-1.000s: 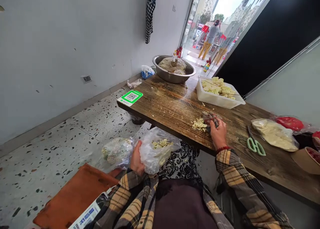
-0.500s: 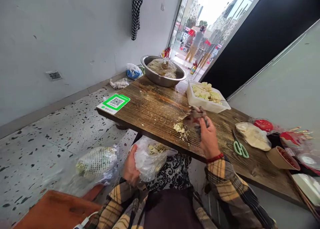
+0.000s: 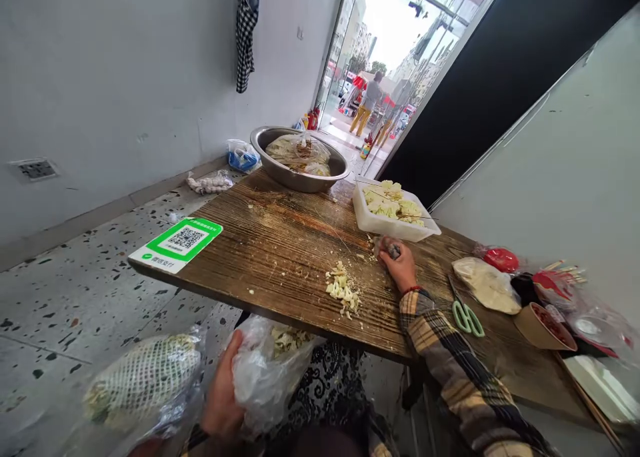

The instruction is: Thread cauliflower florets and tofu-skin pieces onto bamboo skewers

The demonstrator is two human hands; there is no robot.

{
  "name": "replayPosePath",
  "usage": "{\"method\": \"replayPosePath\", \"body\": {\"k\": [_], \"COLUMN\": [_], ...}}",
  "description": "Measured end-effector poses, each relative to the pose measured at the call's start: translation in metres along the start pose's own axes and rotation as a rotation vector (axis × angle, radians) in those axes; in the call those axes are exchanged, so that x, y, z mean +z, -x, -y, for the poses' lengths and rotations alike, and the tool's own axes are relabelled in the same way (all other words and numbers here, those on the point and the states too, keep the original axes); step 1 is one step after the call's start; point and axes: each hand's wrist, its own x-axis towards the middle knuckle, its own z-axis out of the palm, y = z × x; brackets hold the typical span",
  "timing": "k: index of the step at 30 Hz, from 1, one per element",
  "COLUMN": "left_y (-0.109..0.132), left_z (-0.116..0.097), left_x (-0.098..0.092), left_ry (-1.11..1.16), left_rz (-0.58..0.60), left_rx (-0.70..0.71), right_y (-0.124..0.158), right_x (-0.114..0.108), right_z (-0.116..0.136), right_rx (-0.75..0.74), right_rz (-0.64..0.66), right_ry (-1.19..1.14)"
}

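Below the table's front edge, my left hand (image 3: 225,387) grips the side of a clear plastic bag (image 3: 260,374), with pale vegetable scraps (image 3: 289,339) showing in its mouth. My right hand (image 3: 399,265) rests on the wooden table (image 3: 280,257), fingers curled round a small dark grey thing I cannot make out. To the left of that hand lies a heap of pale crumbly vegetable bits (image 3: 343,289), with finer crumbs scattered about. Just beyond it stands a white plastic tub (image 3: 395,228) of pale yellow-green vegetable pieces (image 3: 387,200) with thin skewers.
A steel basin (image 3: 299,178) holding bagged contents stands at the far end. Green-handled scissors (image 3: 468,318), a paper bowl (image 3: 543,327) and plastic bags lie rightward. A QR-code card (image 3: 181,242) sits at the left edge. A netted vegetable (image 3: 150,377) is lower left.
My right hand has moved from above the crumb heap down to the tabletop near the white tub. The heap looks more spread out. My left hand still holds the bag; the view has shifted.
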Motion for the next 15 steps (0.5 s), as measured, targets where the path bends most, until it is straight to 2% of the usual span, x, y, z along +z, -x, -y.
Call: {"method": "replayPosePath", "body": {"k": [2,5,8,10,12,15], "left_y": [-0.001,-0.004,-0.004,-0.004,-0.006,-0.013], "left_z": [0.000,-0.002,-0.007,-0.009,-0.011,-0.011], "left_x": [0.002,0.001,-0.001,-0.003,-0.005,-0.007], "left_ry": [0.009,0.018,-0.020,-0.034,-0.042,-0.046], "left_rz": [-0.028,-0.063,-0.092,-0.121,-0.127,-0.031], "left_rx": [-0.035,-0.080,-0.052,-0.037,-0.035,-0.078], "right_y": [0.010,0.021,0.012,-0.003,-0.017,-0.022], "right_x": [0.008,-0.003,-0.022,-0.025,-0.015,0.012], "right_z": [0.009,0.021,0.025,0.023,0.022,0.026], "right_rx": [0.005,-0.010,0.026,0.076,0.104,0.082], "right_rz": [0.052,0.156,0.138,0.092,0.080,0.105], "right_ry": [-0.063,-0.154,-0.264,-0.299,-0.280,-0.248]}}
